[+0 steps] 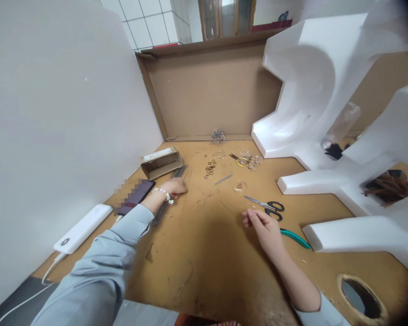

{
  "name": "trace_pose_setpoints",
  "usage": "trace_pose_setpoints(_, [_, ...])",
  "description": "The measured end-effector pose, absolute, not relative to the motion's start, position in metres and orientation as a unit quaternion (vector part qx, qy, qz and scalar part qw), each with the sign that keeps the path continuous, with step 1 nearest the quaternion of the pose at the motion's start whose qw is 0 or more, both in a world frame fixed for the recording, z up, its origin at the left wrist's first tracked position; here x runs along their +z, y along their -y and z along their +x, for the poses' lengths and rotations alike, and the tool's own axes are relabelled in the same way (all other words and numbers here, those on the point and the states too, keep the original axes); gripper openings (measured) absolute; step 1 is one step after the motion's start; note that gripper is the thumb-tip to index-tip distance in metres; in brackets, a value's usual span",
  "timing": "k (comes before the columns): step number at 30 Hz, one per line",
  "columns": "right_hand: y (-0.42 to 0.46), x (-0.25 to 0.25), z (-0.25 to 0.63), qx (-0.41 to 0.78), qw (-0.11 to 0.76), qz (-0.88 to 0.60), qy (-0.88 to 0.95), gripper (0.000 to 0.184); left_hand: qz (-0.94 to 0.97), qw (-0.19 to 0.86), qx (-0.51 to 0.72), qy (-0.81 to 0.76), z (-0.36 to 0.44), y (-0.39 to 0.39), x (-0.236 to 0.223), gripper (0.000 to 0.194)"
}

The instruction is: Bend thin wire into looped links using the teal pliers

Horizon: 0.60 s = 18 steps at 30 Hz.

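My left hand [174,187], with a beaded bracelet at the wrist, lies over a bundle of thin dark wires [160,213]. Its fingers are curled closed, and what they hold is hidden. To the right, my right hand [263,227] is raised over the table with thumb and fingers pinched together; anything between the tips is too small to make out. Black-handled scissors [274,208] lie just beyond it. Beside its wrist is a teal tool handle [295,238], partly covered. Several small dark rings [210,170] and a thin grey strip [223,179] lie mid-table.
Yellow-handled pliers [239,160] touch a pile of shiny wire pieces [253,160]. Another wire clump [218,135] sits by the cardboard wall [211,90]. At left are an open small box [162,164], a phone [138,197] and a white power bank [83,228]. White foam [350,235] borders the right.
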State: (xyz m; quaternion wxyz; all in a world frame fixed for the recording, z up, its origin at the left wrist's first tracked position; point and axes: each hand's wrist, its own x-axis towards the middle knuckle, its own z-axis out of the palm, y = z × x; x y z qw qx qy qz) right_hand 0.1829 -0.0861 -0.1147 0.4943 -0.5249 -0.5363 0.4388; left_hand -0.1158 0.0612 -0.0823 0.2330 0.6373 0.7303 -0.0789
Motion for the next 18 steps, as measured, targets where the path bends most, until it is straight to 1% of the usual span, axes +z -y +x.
trace_pose_setpoints(4, [0.086,-0.115,0.184,0.439,0.498,-0.523,0.535,0.038,0.618,0.289,-0.035,-0.731,-0.121,-0.062,-0.072,0.016])
trace_pose_setpoints(9, [0.087,-0.116,0.183,0.444,0.492,-0.522,0.536,0.037,0.615,0.38,0.083,-0.686,-0.118,-0.056,-0.057,0.016])
trace_pose_setpoints(12, [0.088,-0.112,0.18,0.471,0.474,-0.525,0.527,0.035,0.626,0.445,0.167,-0.618,-0.094,-0.039,-0.051,0.014])
trace_pose_setpoints(14, [0.089,-0.109,0.177,0.505,0.451,-0.523,0.519,0.036,0.634,0.491,0.206,-0.561,-0.067,-0.022,-0.05,0.02])
trace_pose_setpoints(16, [0.091,-0.106,0.175,0.541,0.424,-0.513,0.514,0.039,0.628,0.588,0.255,-0.442,-0.037,-0.005,-0.051,0.023])
trace_pose_setpoints(18, [0.092,-0.106,0.174,0.576,0.407,-0.488,0.515,0.04,0.627,0.625,0.264,-0.382,-0.011,0.009,-0.054,0.028])
